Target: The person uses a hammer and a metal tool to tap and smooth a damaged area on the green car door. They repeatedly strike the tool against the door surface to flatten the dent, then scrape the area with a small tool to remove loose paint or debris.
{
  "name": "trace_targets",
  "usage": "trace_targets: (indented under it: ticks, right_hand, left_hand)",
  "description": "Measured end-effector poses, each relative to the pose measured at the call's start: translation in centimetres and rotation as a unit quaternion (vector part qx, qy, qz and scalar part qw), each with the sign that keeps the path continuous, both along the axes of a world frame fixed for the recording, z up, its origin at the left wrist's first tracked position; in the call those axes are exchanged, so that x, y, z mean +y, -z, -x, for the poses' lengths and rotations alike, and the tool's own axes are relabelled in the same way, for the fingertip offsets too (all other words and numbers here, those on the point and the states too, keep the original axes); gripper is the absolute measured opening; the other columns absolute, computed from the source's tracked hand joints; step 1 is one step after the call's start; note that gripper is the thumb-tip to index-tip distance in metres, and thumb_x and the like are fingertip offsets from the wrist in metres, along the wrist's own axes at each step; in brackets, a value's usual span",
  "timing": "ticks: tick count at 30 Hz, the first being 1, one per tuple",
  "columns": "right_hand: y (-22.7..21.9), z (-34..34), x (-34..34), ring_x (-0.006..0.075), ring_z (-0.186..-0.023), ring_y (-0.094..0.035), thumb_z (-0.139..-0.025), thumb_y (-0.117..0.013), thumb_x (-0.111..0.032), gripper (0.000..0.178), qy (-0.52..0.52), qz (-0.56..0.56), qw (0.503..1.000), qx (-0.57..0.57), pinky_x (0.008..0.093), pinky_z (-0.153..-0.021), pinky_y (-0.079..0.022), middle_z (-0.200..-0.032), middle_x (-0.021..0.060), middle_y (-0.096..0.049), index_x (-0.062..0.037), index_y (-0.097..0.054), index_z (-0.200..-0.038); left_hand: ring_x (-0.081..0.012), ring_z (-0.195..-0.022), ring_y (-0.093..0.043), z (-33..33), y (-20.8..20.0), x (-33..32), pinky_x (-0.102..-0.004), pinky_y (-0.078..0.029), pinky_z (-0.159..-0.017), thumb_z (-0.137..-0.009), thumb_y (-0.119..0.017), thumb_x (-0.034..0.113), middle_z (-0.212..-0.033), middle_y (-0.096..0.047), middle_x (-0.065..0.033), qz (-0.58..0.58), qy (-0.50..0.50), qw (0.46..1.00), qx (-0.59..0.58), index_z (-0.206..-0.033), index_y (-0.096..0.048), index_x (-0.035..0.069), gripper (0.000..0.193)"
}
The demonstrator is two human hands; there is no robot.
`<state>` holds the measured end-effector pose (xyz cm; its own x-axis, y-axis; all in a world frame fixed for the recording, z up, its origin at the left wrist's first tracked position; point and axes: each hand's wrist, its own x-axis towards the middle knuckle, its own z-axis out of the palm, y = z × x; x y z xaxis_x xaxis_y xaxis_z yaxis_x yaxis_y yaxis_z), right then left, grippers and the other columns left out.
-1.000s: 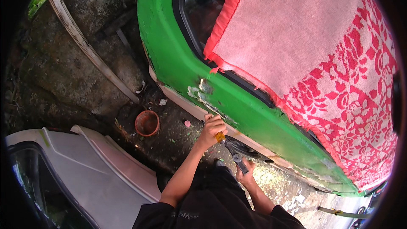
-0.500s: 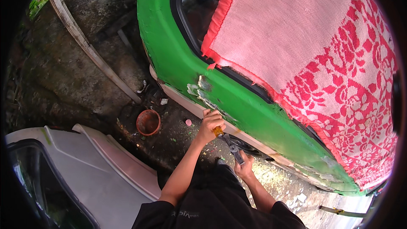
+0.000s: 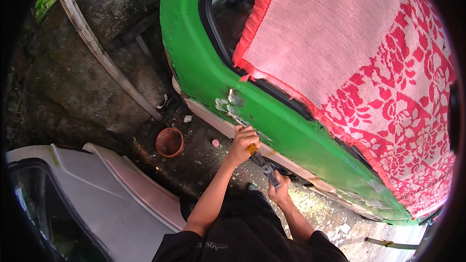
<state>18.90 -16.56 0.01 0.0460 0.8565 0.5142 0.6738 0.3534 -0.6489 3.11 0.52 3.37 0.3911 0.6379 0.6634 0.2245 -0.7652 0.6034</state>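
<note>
My left hand [image 3: 244, 143] is closed round a tool with an amber handle [image 3: 252, 149], whose end sticks out of the fist toward my right hand. The blade or shaft of that tool is hidden, so its kind cannot be told. Lower right, my right hand [image 3: 279, 188] grips a dark grey hammer [image 3: 268, 170], its head close to the amber handle end; whether they touch is unclear. Just beyond my left hand, the green car body [image 3: 286, 131] has a patch of chipped paint and pale filler [image 3: 235, 106] above the beige lower trim [image 3: 213, 120].
A red patterned towel [image 3: 330, 34] covers the car's top and part of its window. At left stand a grey car [image 3: 111, 184] and a terracotta pot [image 3: 170, 142]. A long pale strip [image 3: 97, 51] leans across the dark ground. Pale debris [image 3: 310, 204] litters the floor at right.
The hammer head has shifted and turned slightly near the amber handle. Both hands stay almost where they were, and the whole view has moved very little.
</note>
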Motion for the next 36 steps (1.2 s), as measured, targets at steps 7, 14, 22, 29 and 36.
trace_targets:
  ticks: [7,14,22,29,36]
  right_hand:
    - [-0.9,0.3,0.6,0.0364,-0.047,-0.054,-0.070,-0.057,-0.010,0.018,-0.019,0.037,0.998,0.036,0.0389,-0.046,-0.042,-0.057,0.0147,-0.051,-0.0024,-0.057,-0.086]
    - [0.6,0.6,-0.2,0.0322,-0.045,-0.053,-0.076,-0.054,-0.007,0.005,0.027,0.065,0.997,0.040,0.0386,-0.047,-0.041,-0.055,0.0125,-0.050,-0.0032,-0.056,-0.080]
    - [-0.7,-0.1,0.4,0.0267,-0.044,-0.051,-0.083,-0.055,-0.010,0.009,-0.024,0.010,1.000,-0.014,0.0341,-0.046,-0.037,-0.058,0.0099,-0.052,-0.0037,-0.058,-0.078]
    - [1.5,0.1,-0.6,0.0262,-0.045,-0.052,-0.088,-0.051,-0.015,0.016,0.014,0.004,0.994,0.112,0.0364,-0.047,-0.040,-0.056,0.0092,-0.050,-0.0063,-0.058,-0.077]
    - [1.8,0.6,-1.9,0.0096,-0.053,-0.031,-0.106,-0.033,-0.038,0.047,-0.018,-0.007,0.963,0.269,0.0253,-0.050,-0.026,-0.064,-0.0015,-0.035,-0.0047,-0.044,-0.074]
  left_hand:
    - [-0.0198,-0.072,-0.047,0.3,-0.2,0.2,-0.0359,-0.029,-0.079,-0.072,-0.067,0.005,-0.063,-0.044,-0.0034,0.008,0.005,1.000,0.006,-0.063,-0.044,0.005,0.024]
    - [-0.0199,-0.072,-0.047,-0.1,-0.2,0.3,-0.0356,-0.029,-0.080,-0.072,-0.067,0.004,-0.064,-0.044,-0.0032,0.017,0.002,1.000,0.003,-0.064,-0.046,0.005,0.022]
    - [-0.0204,-0.075,-0.049,0.1,-0.1,0.3,-0.0357,-0.030,-0.080,-0.072,-0.069,0.006,-0.066,-0.048,-0.0031,0.024,0.002,0.999,0.023,-0.066,-0.049,0.004,0.020]
    - [-0.0205,-0.068,-0.045,-0.8,-0.5,0.2,-0.0353,-0.029,-0.077,-0.073,-0.067,0.004,-0.061,-0.040,-0.0033,0.014,-0.008,1.000,-0.015,-0.062,-0.041,0.004,0.028]
    - [-0.0213,-0.072,-0.047,-0.5,-0.1,0.5,-0.0367,-0.029,-0.079,-0.070,-0.070,0.006,-0.065,-0.047,-0.0036,0.012,0.002,1.000,0.019,-0.065,-0.049,0.005,0.022]
